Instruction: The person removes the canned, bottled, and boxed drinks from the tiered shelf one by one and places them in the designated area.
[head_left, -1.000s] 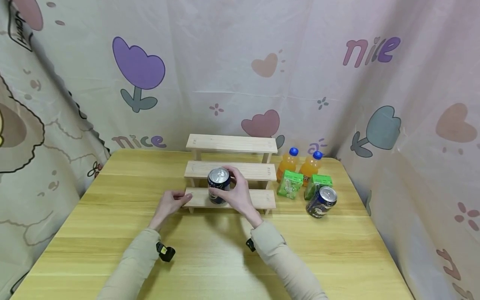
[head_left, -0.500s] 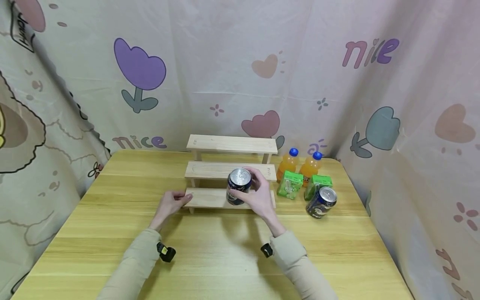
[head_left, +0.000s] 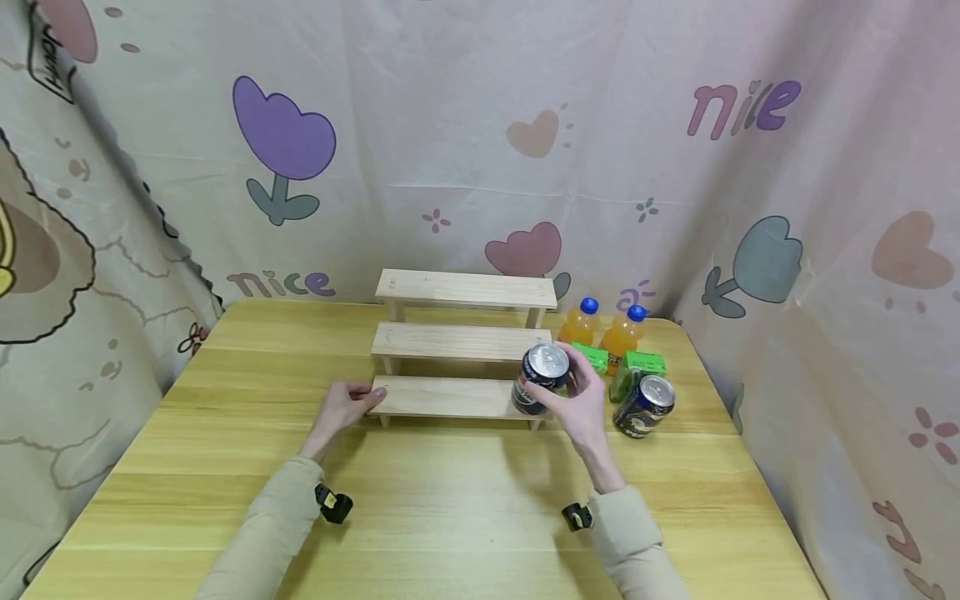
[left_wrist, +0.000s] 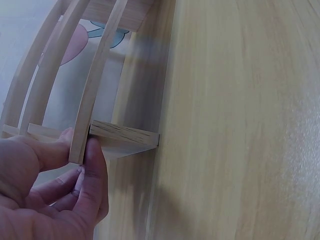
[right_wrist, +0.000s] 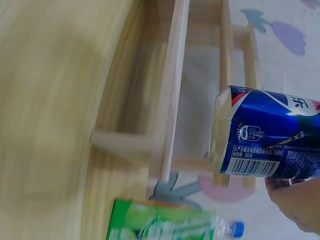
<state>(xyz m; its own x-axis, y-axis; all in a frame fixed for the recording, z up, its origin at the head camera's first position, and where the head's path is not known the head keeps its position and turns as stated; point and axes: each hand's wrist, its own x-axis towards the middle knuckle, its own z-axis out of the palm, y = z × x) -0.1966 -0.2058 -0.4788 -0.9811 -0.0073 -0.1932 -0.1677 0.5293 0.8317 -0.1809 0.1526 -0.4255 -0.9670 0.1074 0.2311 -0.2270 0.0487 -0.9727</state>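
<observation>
My right hand [head_left: 577, 402] grips a dark blue soda can [head_left: 542, 379] at the right end of the lowest step of a three-tier wooden shelf [head_left: 450, 396]. In the right wrist view the can [right_wrist: 272, 134] looks raised off the lowest board [right_wrist: 172, 95], with a gap below its base. Fingers of my left hand [head_left: 343, 410] pinch the left end of that same board; the left wrist view shows the thumb above the board [left_wrist: 95, 85] and fingers beneath it.
Right of the shelf stand two orange juice bottles [head_left: 621, 336] with blue caps, two green drink cartons [head_left: 643, 363] and a second dark blue can [head_left: 643, 407]. The held can and right hand partly cover the nearer carton [head_left: 595, 357]. A patterned curtain [head_left: 420, 125] hangs behind the table [head_left: 435, 517].
My right hand has carried the can rightward along the lowest step, from left of its middle to its right end. The left hand has kept its place on the board.
</observation>
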